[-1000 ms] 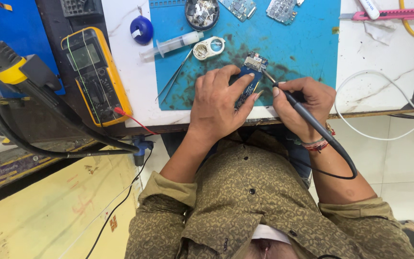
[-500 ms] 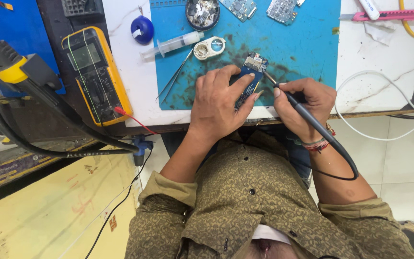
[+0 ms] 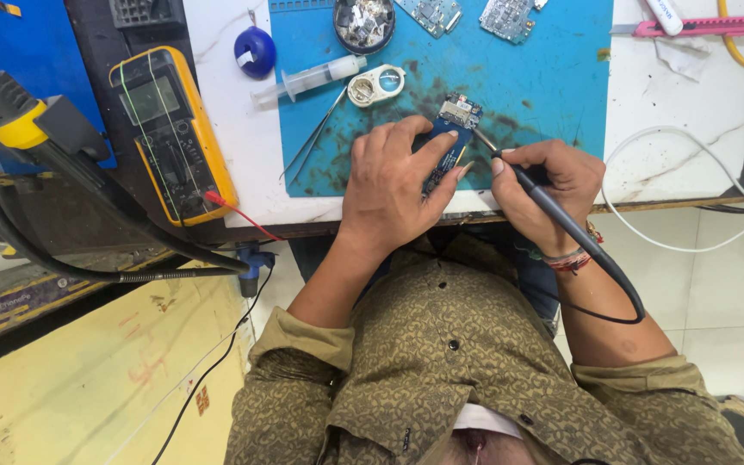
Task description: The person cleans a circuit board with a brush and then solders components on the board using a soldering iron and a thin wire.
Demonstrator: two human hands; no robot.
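Note:
A small blue circuit board [image 3: 454,129] lies on the blue work mat [image 3: 544,86]. My left hand [image 3: 393,185] presses down on it, fingers over its near half, so only the far end shows. My right hand [image 3: 548,185] grips a black soldering iron [image 3: 561,220] like a pen; its tip touches the board's right edge. The iron's black cable loops back past my right wrist.
A yellow multimeter [image 3: 170,129] with a red lead sits left of the mat. Tweezers [image 3: 313,142], a syringe [image 3: 307,79], a small white loupe [image 3: 376,86], a round dish of parts [image 3: 363,21] and two more boards [image 3: 510,15] lie behind. A pink utility knife [image 3: 699,26] and white cable [image 3: 691,198] are on the right.

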